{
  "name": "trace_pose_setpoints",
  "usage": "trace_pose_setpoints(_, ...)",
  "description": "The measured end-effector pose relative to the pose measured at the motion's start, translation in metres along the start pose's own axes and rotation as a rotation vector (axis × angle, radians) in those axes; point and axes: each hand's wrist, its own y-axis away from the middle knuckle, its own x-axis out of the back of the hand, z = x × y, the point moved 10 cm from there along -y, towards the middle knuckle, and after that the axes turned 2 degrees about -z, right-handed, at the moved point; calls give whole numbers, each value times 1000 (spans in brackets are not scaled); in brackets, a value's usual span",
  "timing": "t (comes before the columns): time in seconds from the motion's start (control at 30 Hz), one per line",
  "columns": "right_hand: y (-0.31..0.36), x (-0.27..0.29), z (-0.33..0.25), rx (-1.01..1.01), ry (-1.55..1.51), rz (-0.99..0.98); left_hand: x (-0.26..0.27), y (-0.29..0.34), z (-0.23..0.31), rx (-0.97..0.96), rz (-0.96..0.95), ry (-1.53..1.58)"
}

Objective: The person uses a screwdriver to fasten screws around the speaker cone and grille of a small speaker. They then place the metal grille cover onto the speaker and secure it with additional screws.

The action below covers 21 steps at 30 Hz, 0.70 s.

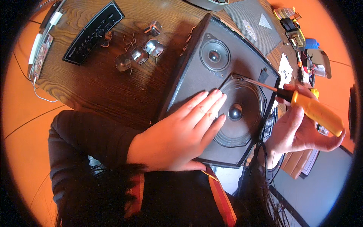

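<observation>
A black speaker box (189,81) lies face up on the wooden table, its front grille off. It carries a small round driver (214,55) at the far end and a large woofer (242,130) nearer me. Flat across the left side of the box and the woofer's edge rests my left hand (181,130), fingers stretched out. My right hand (293,128) grips a yellow-handled screwdriver (317,111) from the right. Its thin shaft reaches left over the woofer, with the tip at the woofer frame's upper corner. Whether a screw sits under the tip is too small to tell.
On the wooden table (94,87) at left lie a black control panel (94,32), several metal corner caps (139,55) and loose screws (128,44). A mesh grille (251,24) lies beyond the box. Tools and tape clutter the right; a power strip (41,56) sits far left.
</observation>
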Motion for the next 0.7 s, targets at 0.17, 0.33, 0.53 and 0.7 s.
trace_pose_setpoints(0.17,1,3,2,-2,59,-1,0,-1,-1,-13,-9,37)
trace_pose_setpoints(0.33,6,0,-3,73,49,-58,-2,-1,-2,-19,-19,36)
trace_pose_setpoints(0.53,13,6,-7,189,-31,13,0,0,-4,-3,40,28)
trace_pose_setpoints(0.7,15,3,-10,212,127,-30,-1,1,-2,10,22,14)
